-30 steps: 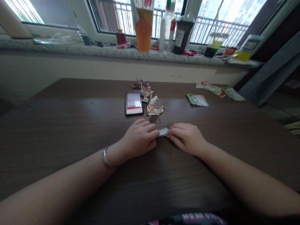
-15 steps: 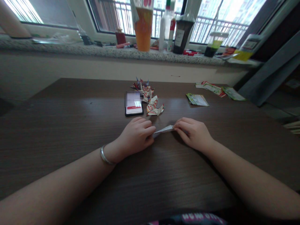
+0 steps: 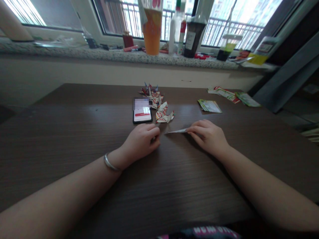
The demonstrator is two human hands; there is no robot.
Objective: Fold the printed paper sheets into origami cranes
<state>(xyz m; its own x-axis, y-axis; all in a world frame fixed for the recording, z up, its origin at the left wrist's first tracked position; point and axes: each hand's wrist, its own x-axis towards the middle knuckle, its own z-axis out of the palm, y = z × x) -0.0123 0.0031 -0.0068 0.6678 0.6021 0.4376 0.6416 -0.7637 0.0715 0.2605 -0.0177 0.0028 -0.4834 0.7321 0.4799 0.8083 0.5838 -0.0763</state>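
Observation:
A thin, pale folded piece of paper point(image 3: 176, 131) points left from my right hand point(image 3: 207, 136), its near end pinched between the thumb and fingers. It is held just above the brown table, almost edge-on, so its folds are hard to make out. My left hand point(image 3: 141, 140), with a silver bangle at the wrist, is a little left of the paper's tip and apart from it. Its fingers are curled in towards the thumb and nothing shows in them. Just beyond the hands lie folded paper pieces point(image 3: 163, 113) with red and green print, beside a phone point(image 3: 142, 112) with its screen lit.
A stack of green-and-white paper packets point(image 3: 209, 106) lies at the right, with loose wrappers point(image 3: 226, 94) behind it. On the stone windowsill point(image 3: 112, 54) stand a cup of orange drink point(image 3: 152, 31), a dark-filled cup point(image 3: 193, 38) and several bottles. A grey curtain point(image 3: 286, 73) hangs at right.
My left hand has let go of the paper and drawn slightly left. My right hand has shifted a little right and away from me, keeping the paper, which now appears narrower.

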